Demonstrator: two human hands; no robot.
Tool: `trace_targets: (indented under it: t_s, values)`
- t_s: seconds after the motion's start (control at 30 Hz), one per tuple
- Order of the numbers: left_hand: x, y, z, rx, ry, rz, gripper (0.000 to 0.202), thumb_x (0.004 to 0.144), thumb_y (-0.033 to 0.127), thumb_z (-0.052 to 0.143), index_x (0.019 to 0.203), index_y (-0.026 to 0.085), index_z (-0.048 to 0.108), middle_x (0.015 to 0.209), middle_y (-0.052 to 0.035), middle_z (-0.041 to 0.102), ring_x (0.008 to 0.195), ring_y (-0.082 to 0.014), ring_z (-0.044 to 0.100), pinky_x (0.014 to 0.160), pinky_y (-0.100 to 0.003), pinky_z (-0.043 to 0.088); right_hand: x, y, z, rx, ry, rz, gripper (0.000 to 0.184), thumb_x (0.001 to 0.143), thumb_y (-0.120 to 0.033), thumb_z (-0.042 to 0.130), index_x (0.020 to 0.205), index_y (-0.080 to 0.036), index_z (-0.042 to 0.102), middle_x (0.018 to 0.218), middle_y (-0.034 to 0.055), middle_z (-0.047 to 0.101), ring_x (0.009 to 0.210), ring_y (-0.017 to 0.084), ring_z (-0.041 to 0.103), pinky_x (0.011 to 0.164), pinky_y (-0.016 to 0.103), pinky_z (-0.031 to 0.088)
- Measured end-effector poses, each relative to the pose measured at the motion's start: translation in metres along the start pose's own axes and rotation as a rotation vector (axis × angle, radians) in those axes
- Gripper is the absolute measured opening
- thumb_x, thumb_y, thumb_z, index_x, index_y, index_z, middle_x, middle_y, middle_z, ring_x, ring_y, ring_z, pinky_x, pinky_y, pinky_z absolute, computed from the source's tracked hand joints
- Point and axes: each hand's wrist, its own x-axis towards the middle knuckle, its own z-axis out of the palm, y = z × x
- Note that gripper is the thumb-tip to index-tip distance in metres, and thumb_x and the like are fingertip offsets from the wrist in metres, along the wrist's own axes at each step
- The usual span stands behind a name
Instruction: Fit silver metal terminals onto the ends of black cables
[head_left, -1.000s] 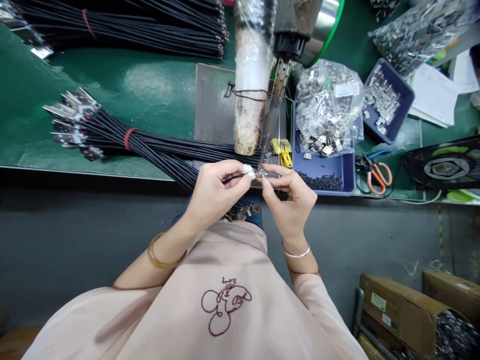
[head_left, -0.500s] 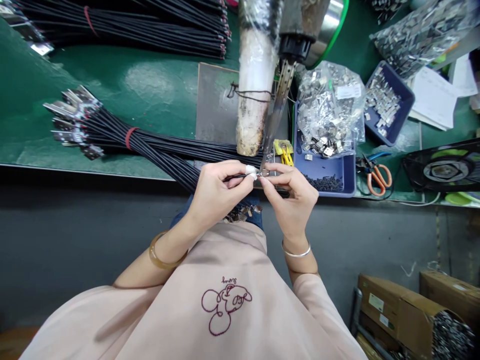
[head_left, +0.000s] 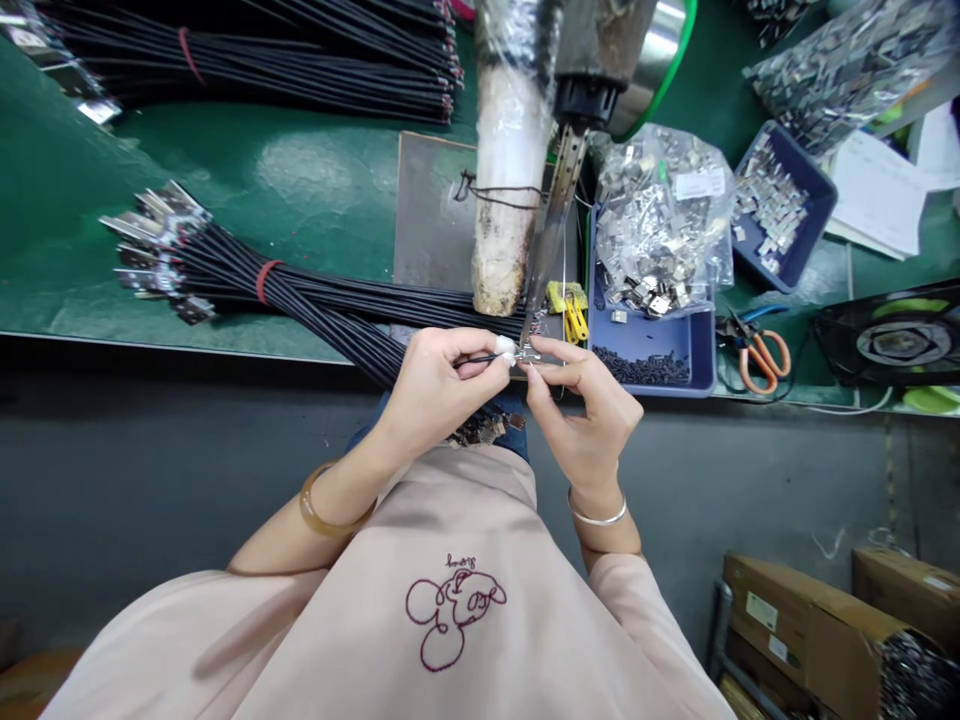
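1. Hands have barely moved in the last second: your left hand keeps a closed pinch on the black cable, taped fingertip forward.
2. Your right hand pinches the small metal connector, fingers curled and now slightly lower.
3. Cable end and connector meet at the edge of the green bench, just under the tip of the metal blade.
4. Beyond, the cable bundle and blue tray lie unchanged.

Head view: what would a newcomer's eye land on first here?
The left hand and right hand meet at the bench edge, the left pinching a thin black cable, the right holding a small metal shell at its tip. Behind them a banded cable bundle fans across the green mat. To the right, a blue tray holds a bag of metal parts.
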Motion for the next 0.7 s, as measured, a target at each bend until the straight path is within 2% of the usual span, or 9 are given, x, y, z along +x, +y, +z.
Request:
trace_targets:
  t_s: [0.17,0.27,0.4,0.7]
  values:
    - [-0.0007,-0.0019,-0.0004,0.002,-0.015,0.012,0.013,0.077,0.021,0.065,0.071,0.013,0.074,0.053,0.0028,0.048,0.049,-0.0063,0.033,0.047,-0.021,0.026,0.0003,0.001,0.0019,-0.001,0.019,0.019,0.011,0.09,-0.013,0.066,0.087,-0.024,0.066,0.098,0.0016,0.079,0.093,0.016,0.077,0.078,0.031,0.064]
    - [-0.0008,-0.0008,0.0005,-0.015,0.005,0.03,0.013,0.077,0.02,0.064,0.07,0.014,0.073,0.055,0.0027,0.049,0.051,-0.0065,0.033,0.048,-0.02,0.027,0.0016,0.0028,0.0033,0.013,0.009,0.06,0.01,0.09,-0.014,0.067,0.085,-0.023,0.066,0.099,0.0018,0.079,0.092,0.016,0.077,0.075,0.029,0.064]
    - [-0.0008,0.0013,0.0015,-0.026,0.037,0.046,0.013,0.077,0.018,0.064,0.067,0.014,0.071,0.053,0.0033,0.046,0.05,-0.0062,0.031,0.047,-0.021,0.025,0.0038,0.0026,0.0035,0.033,0.016,0.048,0.011,0.089,-0.013,0.068,0.086,-0.023,0.067,0.1,0.001,0.079,0.096,0.016,0.077,0.079,0.03,0.064]
    - [-0.0009,-0.003,-0.0003,-0.019,-0.013,0.006,0.014,0.077,0.021,0.064,0.072,0.012,0.074,0.057,0.001,0.057,0.051,-0.0068,0.041,0.048,-0.019,0.032,-0.0002,-0.0004,0.0017,-0.035,0.002,-0.05,0.014,0.088,-0.01,0.066,0.089,-0.024,0.064,0.101,0.0027,0.079,0.099,0.017,0.077,0.084,0.032,0.064]
